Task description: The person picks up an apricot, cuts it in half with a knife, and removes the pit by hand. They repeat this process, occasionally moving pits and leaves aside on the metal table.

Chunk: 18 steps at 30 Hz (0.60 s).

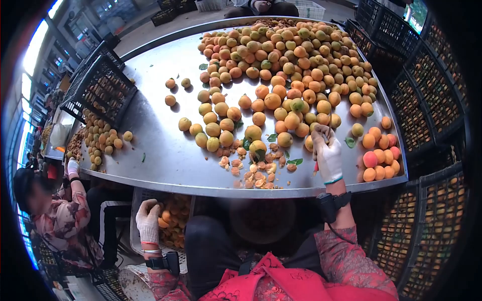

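My right hand (329, 153), in a white glove, is closed around a slim knife (316, 167). Its red handle end shows below the fingers, and a thin part points up toward the whole apricots (286, 75) heaped on the metal table (165, 145). My left hand (148, 220), also gloved, is below the table's front edge with its fingers curled. It is beside a crate of orange apricot halves (175, 215); bright halves lie right by its fingers, and what it holds, if anything, is hidden. Pits and scraps (256, 173) lie near the table's front edge, with a few leaves.
A group of redder apricots (384, 158) sits at the table's right corner. Crates of fruit (432, 95) stack along the right side. A tipped black crate (100, 90) stands at the left end. A co-worker (60, 215) sits at the left; another person (261, 7) sits beyond the table.
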Each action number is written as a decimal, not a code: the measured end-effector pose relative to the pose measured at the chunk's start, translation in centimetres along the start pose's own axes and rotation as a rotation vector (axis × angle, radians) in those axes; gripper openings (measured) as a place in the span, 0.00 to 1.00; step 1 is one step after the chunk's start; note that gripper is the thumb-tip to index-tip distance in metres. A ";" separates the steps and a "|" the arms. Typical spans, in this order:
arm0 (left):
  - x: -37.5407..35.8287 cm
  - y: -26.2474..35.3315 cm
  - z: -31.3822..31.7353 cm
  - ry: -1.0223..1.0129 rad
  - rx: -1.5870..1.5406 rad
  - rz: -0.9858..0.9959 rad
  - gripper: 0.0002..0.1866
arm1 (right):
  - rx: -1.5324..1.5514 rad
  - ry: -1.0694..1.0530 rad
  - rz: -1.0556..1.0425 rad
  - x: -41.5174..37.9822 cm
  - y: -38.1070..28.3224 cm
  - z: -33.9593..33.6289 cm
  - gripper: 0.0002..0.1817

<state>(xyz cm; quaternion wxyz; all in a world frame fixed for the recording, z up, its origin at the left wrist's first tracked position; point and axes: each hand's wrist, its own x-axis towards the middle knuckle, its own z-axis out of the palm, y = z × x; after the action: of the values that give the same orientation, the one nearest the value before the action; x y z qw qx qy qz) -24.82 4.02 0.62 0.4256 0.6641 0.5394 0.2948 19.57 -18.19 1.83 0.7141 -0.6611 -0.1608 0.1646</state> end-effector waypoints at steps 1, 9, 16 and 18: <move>0.1 0.5 0.8 0.033 -0.083 0.039 0.09 | -0.050 0.002 -0.006 0.0 0.2 -0.1 0.10; 3.5 14.7 15.6 -0.444 -0.231 0.192 0.11 | 0.216 0.113 0.103 0.1 -1.8 -1.5 0.08; 4.0 20.5 31.4 -0.576 0.350 0.497 0.27 | 0.295 0.118 0.158 0.4 -2.4 -3.9 0.11; 3.7 21.1 33.8 -0.518 0.476 0.636 0.33 | 0.283 0.112 0.159 0.1 -2.9 -4.1 0.12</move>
<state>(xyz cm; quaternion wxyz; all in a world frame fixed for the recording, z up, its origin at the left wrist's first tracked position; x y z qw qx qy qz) 14.63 -1.95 3.31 0.2708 0.9271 0.2378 0.1032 21.54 -21.99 4.38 0.7926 -0.5728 -0.0433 0.2044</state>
